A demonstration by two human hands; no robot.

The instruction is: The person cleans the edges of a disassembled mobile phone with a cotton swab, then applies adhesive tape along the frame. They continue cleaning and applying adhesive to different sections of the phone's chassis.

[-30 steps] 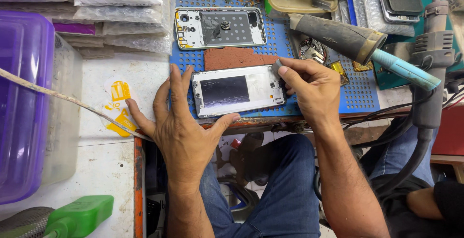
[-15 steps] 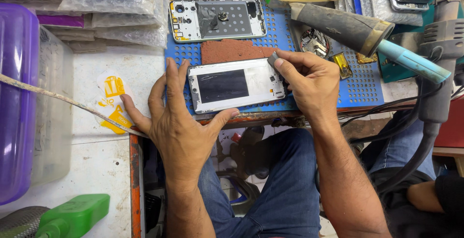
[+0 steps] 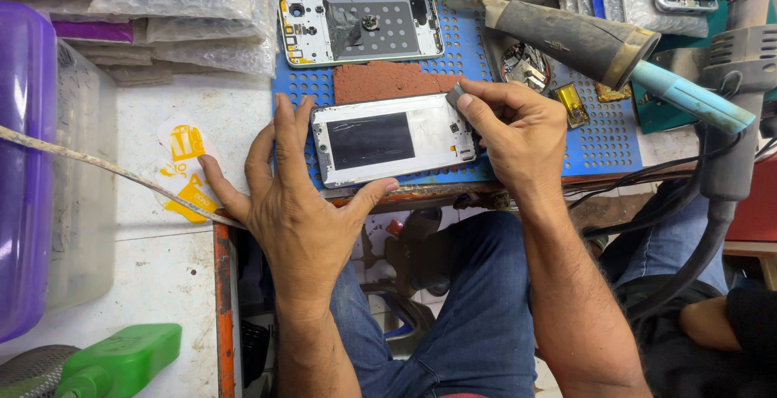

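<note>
Little has moved: the phone frame (image 3: 394,139) is kept on the blue perforated mat (image 3: 615,143).
It is steadied by the flat, released left hand (image 3: 295,196); a small grey tool (image 3: 456,95) is pinched in the right hand (image 3: 518,135) grip, on a cluttered white worktop (image 3: 162,285).

Left hand (image 3: 295,196) lies palm down, fingers spread and extended, thumb angled out to the right. Right hand (image 3: 518,135) is curled, thumb and forefinger pinched together at its upper left. Both forearms are bare.
</note>
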